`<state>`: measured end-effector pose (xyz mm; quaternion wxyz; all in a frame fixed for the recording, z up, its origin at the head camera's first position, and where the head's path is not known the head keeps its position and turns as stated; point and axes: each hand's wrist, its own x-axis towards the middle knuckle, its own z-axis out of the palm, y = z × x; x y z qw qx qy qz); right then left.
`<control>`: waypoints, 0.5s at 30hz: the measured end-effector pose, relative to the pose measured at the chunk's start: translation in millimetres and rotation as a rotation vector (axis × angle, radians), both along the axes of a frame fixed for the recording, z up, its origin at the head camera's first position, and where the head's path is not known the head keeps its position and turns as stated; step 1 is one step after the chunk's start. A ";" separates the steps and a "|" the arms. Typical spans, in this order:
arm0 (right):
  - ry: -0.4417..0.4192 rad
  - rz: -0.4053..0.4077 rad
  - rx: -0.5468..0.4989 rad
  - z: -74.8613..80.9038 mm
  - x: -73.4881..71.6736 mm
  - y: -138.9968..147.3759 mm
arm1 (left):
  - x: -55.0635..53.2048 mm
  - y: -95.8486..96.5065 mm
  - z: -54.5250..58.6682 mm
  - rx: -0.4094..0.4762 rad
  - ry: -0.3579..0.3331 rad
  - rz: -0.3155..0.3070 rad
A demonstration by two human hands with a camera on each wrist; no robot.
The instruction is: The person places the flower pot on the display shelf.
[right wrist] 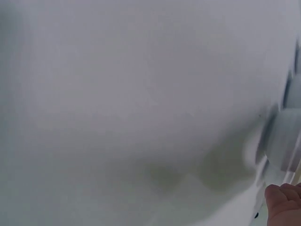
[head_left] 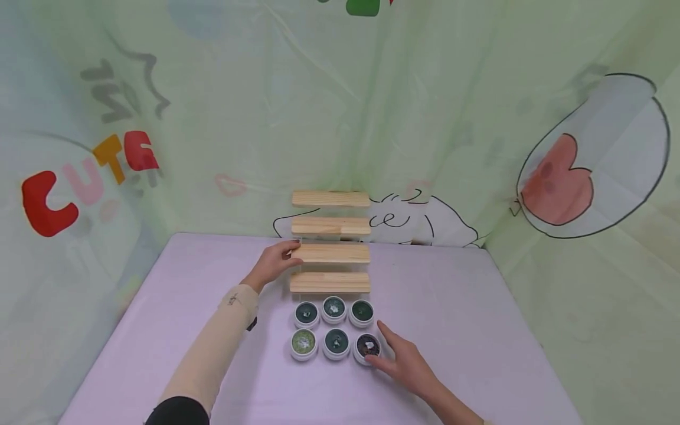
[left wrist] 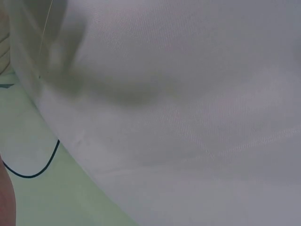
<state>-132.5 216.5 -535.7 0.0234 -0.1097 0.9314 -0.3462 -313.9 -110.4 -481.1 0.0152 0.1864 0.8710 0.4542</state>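
A tiered wooden display stand [head_left: 332, 254] has several pale planks one above another. My left hand [head_left: 273, 262] grips its left end at the second plank from the front, thumb on the near edge and fingers at the far edge. In front of the stand are several small round white jars with dark or green contents, in two rows. My right hand [head_left: 406, 363] is beside the front right jar [head_left: 368, 347], thumb at its rim and fingers spread apart. In the right wrist view, fingertips [right wrist: 284, 197] show near the jars' sides [right wrist: 282, 136].
A pale lilac cloth covers the table [head_left: 451, 307]. Green printed curtains [head_left: 239, 118] hang behind and on both sides, and the stand is close to the back one. A light green jar [head_left: 303, 342] is at the front left of the rows.
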 end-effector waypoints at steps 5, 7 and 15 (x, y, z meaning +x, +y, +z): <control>0.046 0.042 -0.004 -13.6 4.9 -2.8 | -2.3 0.0 -3.6 0.005 -0.016 0.012; 0.061 0.048 -0.016 -17.0 5.6 -4.0 | -3.5 -0.6 -5.0 0.002 -0.025 0.017; 0.055 -0.040 -0.104 -25.6 8.7 -6.6 | -5.3 -0.8 -6.2 0.005 -0.025 -0.007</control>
